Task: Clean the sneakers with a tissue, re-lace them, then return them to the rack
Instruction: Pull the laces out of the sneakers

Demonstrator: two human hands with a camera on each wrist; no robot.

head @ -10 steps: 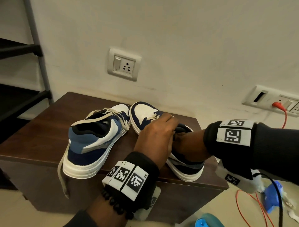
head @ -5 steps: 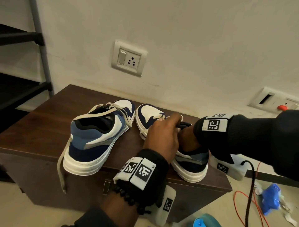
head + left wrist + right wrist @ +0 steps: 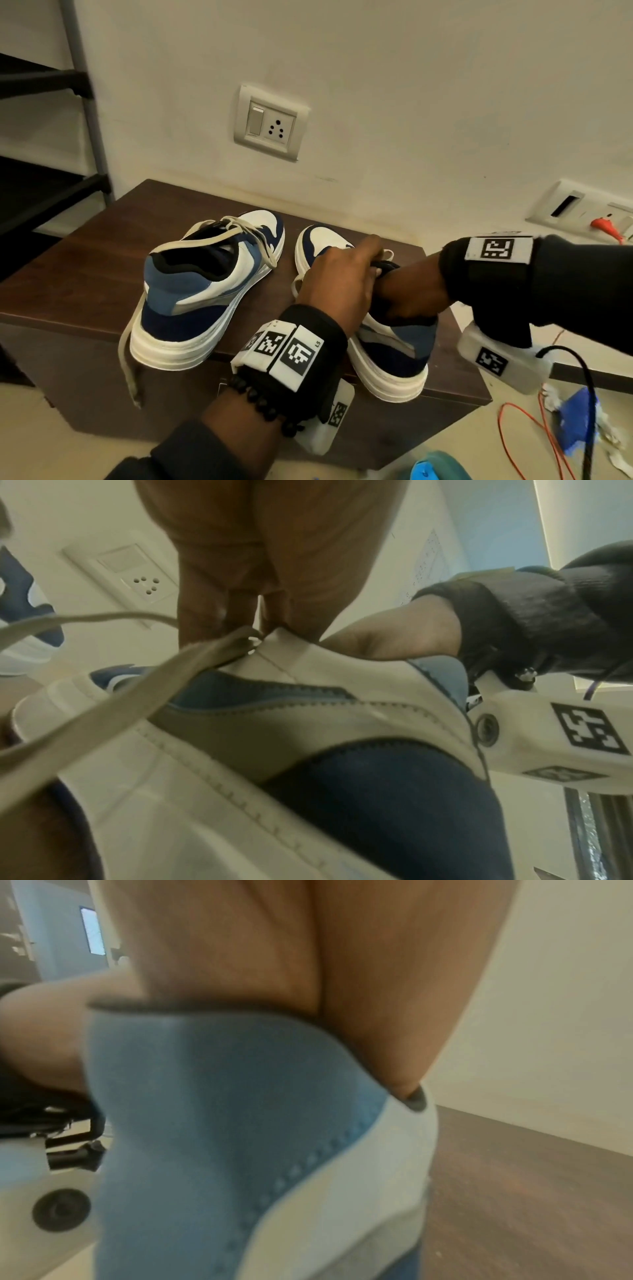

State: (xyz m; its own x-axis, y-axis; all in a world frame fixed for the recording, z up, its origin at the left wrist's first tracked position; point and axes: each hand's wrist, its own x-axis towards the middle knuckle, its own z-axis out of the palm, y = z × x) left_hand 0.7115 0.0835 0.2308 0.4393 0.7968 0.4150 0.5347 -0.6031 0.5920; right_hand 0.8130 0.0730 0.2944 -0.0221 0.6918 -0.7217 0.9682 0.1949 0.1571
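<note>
On the brown counter [image 3: 85, 274], your left hand [image 3: 337, 284] pinches the right sneaker's [image 3: 394, 356] lace [image 3: 113, 696]; right hand [image 3: 411, 294] reaches inside (fingers hidden).

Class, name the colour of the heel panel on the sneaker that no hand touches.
Light blue, above a navy band; the left sneaker shows it best in the head view.

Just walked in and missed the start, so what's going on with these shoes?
A person is re-lacing a pair of sneakers on a low brown cabinet. Both hands work on the right sneaker: the left hand pinches its lace at an eyelet, and the right hand reaches into the shoe's opening. The left sneaker stands beside it, one lace end hanging over the cabinet edge. The rack stands at the left.
</note>
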